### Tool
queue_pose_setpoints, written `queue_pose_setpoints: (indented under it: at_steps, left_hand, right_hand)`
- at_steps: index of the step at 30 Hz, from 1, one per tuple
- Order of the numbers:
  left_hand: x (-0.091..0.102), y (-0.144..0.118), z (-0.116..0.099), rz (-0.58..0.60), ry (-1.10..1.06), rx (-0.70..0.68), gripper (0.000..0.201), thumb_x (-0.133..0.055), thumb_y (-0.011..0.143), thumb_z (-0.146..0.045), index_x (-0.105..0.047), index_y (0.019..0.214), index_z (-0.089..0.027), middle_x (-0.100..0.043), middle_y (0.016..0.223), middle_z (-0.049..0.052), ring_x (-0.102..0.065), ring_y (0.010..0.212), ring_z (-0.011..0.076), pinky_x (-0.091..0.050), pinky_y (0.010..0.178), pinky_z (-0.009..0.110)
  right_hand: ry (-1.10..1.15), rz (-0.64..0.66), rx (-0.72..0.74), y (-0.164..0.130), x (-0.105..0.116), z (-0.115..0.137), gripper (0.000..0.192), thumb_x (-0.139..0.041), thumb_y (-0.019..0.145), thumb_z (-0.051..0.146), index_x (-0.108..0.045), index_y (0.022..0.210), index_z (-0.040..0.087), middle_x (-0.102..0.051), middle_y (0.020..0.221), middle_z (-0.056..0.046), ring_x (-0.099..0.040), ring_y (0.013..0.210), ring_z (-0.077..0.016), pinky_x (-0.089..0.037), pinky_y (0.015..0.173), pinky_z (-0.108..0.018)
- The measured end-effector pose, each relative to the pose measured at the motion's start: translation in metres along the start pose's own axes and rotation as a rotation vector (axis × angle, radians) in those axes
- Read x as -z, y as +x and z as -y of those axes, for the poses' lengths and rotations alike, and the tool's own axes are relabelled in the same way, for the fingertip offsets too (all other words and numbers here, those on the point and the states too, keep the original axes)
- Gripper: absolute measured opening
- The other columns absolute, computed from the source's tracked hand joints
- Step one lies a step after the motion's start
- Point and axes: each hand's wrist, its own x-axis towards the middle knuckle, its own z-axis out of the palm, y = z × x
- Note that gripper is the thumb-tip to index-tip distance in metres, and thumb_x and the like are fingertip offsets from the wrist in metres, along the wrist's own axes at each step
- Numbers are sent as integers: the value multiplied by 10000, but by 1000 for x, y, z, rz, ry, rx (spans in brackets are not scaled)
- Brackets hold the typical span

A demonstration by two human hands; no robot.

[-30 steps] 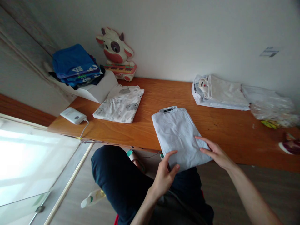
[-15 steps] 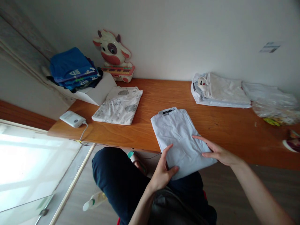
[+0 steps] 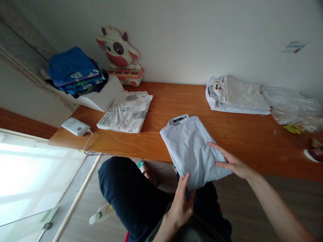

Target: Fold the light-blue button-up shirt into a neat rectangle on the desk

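Note:
A folded light-blue shirt (image 3: 193, 148), collar with a dark label at its far end, lies partly on the wooden desk. Its near end juts past the desk edge over my lap. My right hand (image 3: 233, 164) grips the shirt's right side, two digits spread across the top; the rest of the fingers are hidden. Close to the near left corner, my left hand (image 3: 181, 201) is open, its fingers stretched toward the cloth. The fingertips overlap the shirt's edge in view; I cannot tell if they touch it.
On the desk (image 3: 176, 99) lie a folded patterned shirt (image 3: 126, 112), a white power bank (image 3: 75, 127) with a cable, and folded pale clothes (image 3: 242, 94). Blue clothes (image 3: 73, 69) sit on a white box (image 3: 108, 92) beside a cow toy keyboard (image 3: 123, 55). Plastic bags (image 3: 297, 112) lie right.
My left hand has slid down off the shirt's left side toward its near corner and loosened. My right hand stays on the right side. The view has shifted slightly.

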Motion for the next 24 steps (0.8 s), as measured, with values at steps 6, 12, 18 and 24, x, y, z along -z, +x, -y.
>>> queue_pose_setpoints:
  at_steps: [6,12,18,24]
  left_hand:
    - [37,24,-33,43,29,-25,848,-598,1049,-177,-272,1795,-416,-233,1896,65,-133,1766,338,-164,1417,669]
    - [38,81,-90,59,-94,-84,997,-673,943,-96,-253,1800,-385,-275,1883,62,-239,1747,317,-262,1414,590]
    - [19,90,-89,-23,58,-102,874,-704,978,-176,-367,1764,-356,-481,1779,74,-418,1669,324,-306,1399,572]
    - [61,155,-87,15,59,-122,853,-670,877,-96,-486,1692,-266,-611,1643,103,-584,1490,307,-417,1307,511]
  right_hand:
    - [-49,6,16,3,6,5,848,-772,972,612,-405,1730,518,-345,1855,65,-262,1732,-373,-191,1429,-623]
    - [-91,-195,51,14,17,-4,850,-772,971,608,-405,1729,492,-335,1861,60,-223,1743,-373,-140,1434,-628]
    - [-30,-184,1,-1,20,-11,902,-787,954,587,-360,1745,506,-303,1872,63,-273,1730,-371,-213,1428,-619]
    - [-59,-249,15,25,10,-3,929,-757,945,583,-317,1759,501,-249,1887,75,-171,1757,-368,-132,1433,-654]
